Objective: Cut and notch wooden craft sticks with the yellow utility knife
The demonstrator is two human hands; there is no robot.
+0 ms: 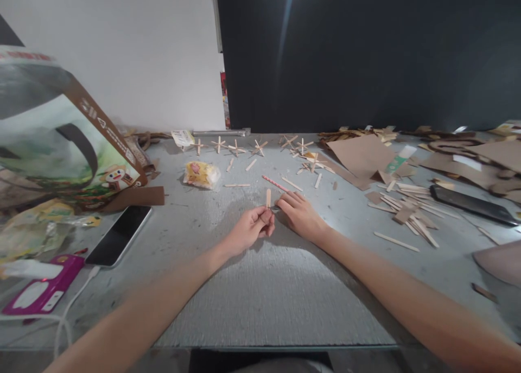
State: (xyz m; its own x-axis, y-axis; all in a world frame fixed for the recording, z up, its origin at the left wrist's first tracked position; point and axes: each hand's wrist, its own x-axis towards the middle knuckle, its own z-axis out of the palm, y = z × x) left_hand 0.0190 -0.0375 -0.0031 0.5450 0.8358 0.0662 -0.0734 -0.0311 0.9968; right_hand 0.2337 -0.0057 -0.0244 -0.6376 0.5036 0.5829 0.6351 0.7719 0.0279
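Note:
Between the thumb and fingers of my left hand [257, 223] a small wooden craft stick [268, 197] is pinched, pointing upward. My right hand [300, 214] rests palm down just to its right, fingers curled together. Whatever its fingertips hold, if anything, is hidden. A red-and-white striped stick [274, 183] reaches from beside the right hand's knuckles toward the far left; I cannot tell whether the hand grips it. Loose craft sticks [292, 183] lie beyond both hands. Farther back stand several crossed-stick pieces [259, 147] in a row.
A yellow plastic packet [201, 175] lies left of centre. On the left are a phone [119, 236], a magenta device [44, 289] with a white cable, and a large printed bag [61, 139]. To the right lie a craft-stick pile [411, 213], cardboard [358, 158] and a black object [474, 204].

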